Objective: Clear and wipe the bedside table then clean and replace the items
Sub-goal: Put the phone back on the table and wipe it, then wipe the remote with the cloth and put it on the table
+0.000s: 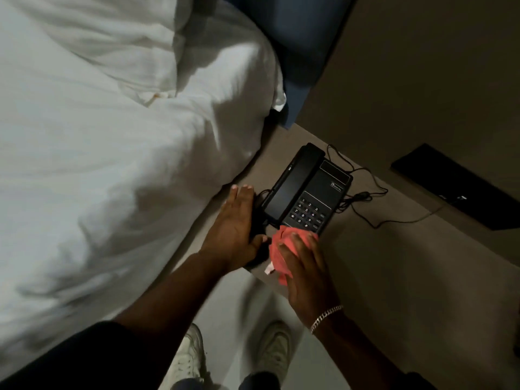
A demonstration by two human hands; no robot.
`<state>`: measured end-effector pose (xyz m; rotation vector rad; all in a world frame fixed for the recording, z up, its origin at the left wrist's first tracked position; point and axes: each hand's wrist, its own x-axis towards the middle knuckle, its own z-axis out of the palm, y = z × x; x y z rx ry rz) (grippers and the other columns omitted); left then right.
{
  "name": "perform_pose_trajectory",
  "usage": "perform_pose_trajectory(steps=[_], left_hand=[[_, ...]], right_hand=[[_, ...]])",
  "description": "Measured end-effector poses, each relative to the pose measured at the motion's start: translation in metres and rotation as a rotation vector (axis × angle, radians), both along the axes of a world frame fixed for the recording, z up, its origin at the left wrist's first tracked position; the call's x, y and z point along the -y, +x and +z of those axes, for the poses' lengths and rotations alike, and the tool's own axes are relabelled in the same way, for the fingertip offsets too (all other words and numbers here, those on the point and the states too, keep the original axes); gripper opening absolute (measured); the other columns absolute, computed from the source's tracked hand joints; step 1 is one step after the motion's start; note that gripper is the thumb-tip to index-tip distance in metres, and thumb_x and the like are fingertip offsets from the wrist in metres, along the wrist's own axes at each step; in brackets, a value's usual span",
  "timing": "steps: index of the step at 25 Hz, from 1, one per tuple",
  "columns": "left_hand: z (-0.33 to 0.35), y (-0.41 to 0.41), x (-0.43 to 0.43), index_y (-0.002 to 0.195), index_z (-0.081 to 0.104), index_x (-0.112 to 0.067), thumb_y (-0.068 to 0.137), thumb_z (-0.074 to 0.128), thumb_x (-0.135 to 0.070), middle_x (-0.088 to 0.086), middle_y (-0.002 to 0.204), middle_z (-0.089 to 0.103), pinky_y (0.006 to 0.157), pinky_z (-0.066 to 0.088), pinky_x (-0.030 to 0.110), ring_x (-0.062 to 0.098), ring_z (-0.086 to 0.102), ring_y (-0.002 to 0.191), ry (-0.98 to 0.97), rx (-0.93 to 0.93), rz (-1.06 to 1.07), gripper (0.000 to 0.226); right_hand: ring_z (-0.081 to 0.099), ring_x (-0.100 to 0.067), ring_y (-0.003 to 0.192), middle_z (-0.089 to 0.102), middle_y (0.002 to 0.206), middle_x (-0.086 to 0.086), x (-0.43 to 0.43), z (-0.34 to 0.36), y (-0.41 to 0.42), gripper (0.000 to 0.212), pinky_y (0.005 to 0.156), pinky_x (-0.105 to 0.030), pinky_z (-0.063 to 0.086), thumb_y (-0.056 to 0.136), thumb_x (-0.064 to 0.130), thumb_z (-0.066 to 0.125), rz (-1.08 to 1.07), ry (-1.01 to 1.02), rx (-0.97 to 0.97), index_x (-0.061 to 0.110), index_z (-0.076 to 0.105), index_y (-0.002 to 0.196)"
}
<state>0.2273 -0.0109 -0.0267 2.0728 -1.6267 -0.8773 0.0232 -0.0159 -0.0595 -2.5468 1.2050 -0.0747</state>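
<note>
The right hand point(305, 273) covers most of the red cloth point(277, 256) and the telephone point(308, 190)'s corner at 6 o'clock. A dark thing under the left hand point(236, 228) is too hidden to tell. The brand mark on the telephone is too small to read. The black panel point(461, 187) at 3 o'clock is cut off by the edge.

Both bare forearms are extended forward and downward. The left hand point(237, 220) is held flat, fingers straight and together, thumb spread. The right hand point(305, 266) is pressed palm down, fingers splayed; a chain bracelet point(326, 318) is worn at its wrist.
</note>
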Motion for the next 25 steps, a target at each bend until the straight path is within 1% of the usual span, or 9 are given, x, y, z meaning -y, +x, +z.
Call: perform_pose_trajectory(steps=[3,6,11,14,16,18,21,23,25], left_hand=[[0.042,0.016,-0.045,0.155,0.011,-0.012,0.088,0.061,-0.032,0.005,0.165,0.009,0.124,0.01,0.038,0.019,-0.006,0.152,-0.101,-0.086,0.192,0.086],[0.074,0.042,-0.091,0.15,0.031,-0.005,0.088,0.058,-0.027,0.009,0.157,0.032,0.12,0.022,0.038,0.022,0.02,0.149,-0.298,-0.087,0.43,0.071],[0.14,0.093,-0.158,0.135,0.052,-0.003,0.086,0.061,-0.01,0.008,0.138,0.056,0.107,0.042,0.04,0.021,0.051,0.131,-0.617,-0.066,0.809,0.05],[0.16,0.134,-0.202,0.12,0.062,-0.003,0.082,0.06,-0.002,0.008,0.121,0.064,0.097,0.048,0.038,0.028,0.061,0.113,-0.737,0.119,1.07,0.038],[0.158,0.168,-0.23,0.109,0.064,-0.005,0.08,0.058,-0.003,0.01,0.11,0.063,0.09,0.047,0.032,0.032,0.061,0.1,-0.663,0.258,1.346,0.029],[0.15,0.197,-0.249,0.108,0.059,-0.004,0.083,0.061,-0.011,0.015,0.111,0.056,0.088,0.044,0.032,0.035,0.057,0.1,-0.445,0.22,1.536,0.026],[0.135,0.22,-0.25,0.124,0.048,-0.007,0.074,0.077,-0.033,0.015,0.119,0.047,0.086,0.046,0.038,0.034,0.054,0.103,-0.05,0.034,1.555,0.063],[0.128,0.223,-0.246,0.129,0.042,-0.009,0.069,0.076,-0.028,0.012,0.116,0.052,0.084,0.051,0.039,0.032,0.058,0.1,-0.048,-0.033,1.533,0.072],[0.129,0.222,-0.248,0.129,0.043,-0.014,0.068,0.072,-0.016,0.006,0.108,0.063,0.076,0.052,0.029,0.025,0.063,0.092,-0.153,-0.163,1.54,0.068]], right_hand=[[0.028,-0.031,0.143,0.043,0.148,-0.007,-0.011,0.03,0.028,0.054,0.111,-0.055,0.036,0.089,0.034,0.048,0.106,0.033,0.099,0.019,0.04,0.14],[0.033,-0.028,0.142,0.044,0.148,-0.008,-0.021,0.068,0.073,0.05,0.115,-0.054,0.03,0.101,0.038,0.029,0.257,-0.016,0.275,0.011,0.044,0.14],[0.04,-0.037,0.139,0.048,0.145,-0.015,-0.042,0.131,0.174,0.045,0.113,-0.056,0.031,0.094,0.023,0.048,0.412,-0.025,0.537,0.006,0.051,0.135],[0.039,-0.043,0.137,0.048,0.143,-0.02,-0.068,0.161,0.23,0.05,0.113,-0.057,0.032,0.084,0.006,0.059,0.51,0.005,0.642,0.003,0.052,0.133],[0.038,-0.044,0.137,0.047,0.143,-0.021,-0.085,0.173,0.264,0.054,0.113,-0.057,0.03,0.079,0.0,0.057,0.594,0.024,0.659,0.002,0.052,0.133],[0.038,-0.044,0.137,0.047,0.144,-0.021,-0.103,0.176,0.291,0.054,0.116,-0.054,0.028,0.08,0.002,0.053,0.653,0.037,0.659,0.002,0.052,0.133],[0.036,-0.042,0.139,0.045,0.146,-0.02,-0.123,0.171,0.315,0.063,0.116,-0.053,0.027,0.074,-0.005,0.057,0.698,0.066,0.628,0.003,0.049,0.136],[0.036,-0.041,0.139,0.046,0.145,-0.021,-0.13,0.167,0.32,0.062,0.116,-0.054,0.028,0.074,-0.006,0.058,0.702,0.059,0.617,0.002,0.049,0.135],[0.039,-0.042,0.137,0.048,0.143,-0.022,-0.134,0.165,0.319,0.061,0.114,-0.056,0.03,0.074,-0.006,0.061,0.69,0.051,0.628,0.0,0.05,0.134]])
